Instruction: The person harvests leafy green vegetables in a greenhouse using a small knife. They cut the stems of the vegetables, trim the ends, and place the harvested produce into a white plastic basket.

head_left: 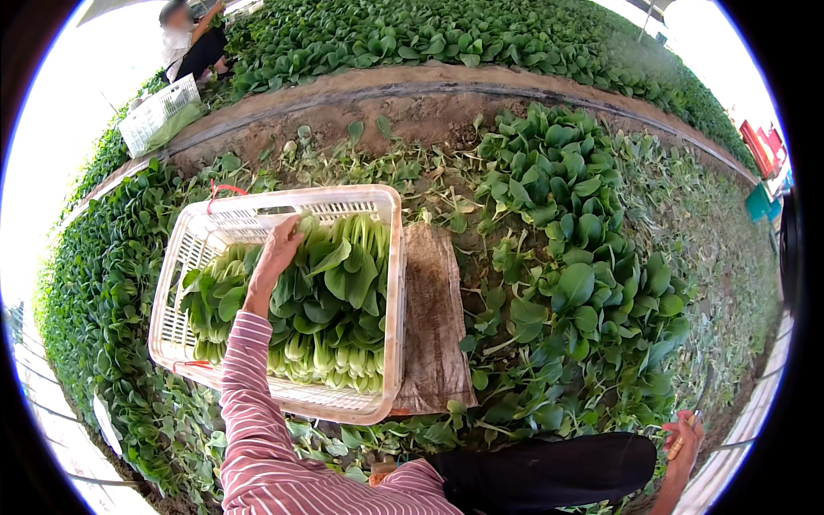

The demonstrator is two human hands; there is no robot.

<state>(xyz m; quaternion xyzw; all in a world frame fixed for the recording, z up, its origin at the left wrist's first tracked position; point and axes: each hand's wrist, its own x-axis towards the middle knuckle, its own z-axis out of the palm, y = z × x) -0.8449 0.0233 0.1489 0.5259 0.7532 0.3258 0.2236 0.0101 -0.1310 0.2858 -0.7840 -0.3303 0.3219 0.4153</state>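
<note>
My left hand (pixel 278 248) reaches into a white plastic crate (pixel 394 302), its fingers curled against the pale stalks of the bok choy (pixel 325 309). The fingertips are partly hidden, so a grip on a plant cannot be made out. Packed rows fill much of the crate, with pale bases along the near and far sides and dark leaves in the middle. Low at the right, my right hand (pixel 683 441) is closed around the wooden handle of a tool (pixel 676 445). A metal collar shows at its upper end; the blade is hard to make out.
A soiled woven sack (pixel 434 322) lies beside the crate. Standing bok choy (pixel 579 257) grows to the right, among trimmed leaves on soil. Beyond a dirt ridge with a dark hose (pixel 412 89), another person (pixel 190 42) sits near a second white crate (pixel 158 112).
</note>
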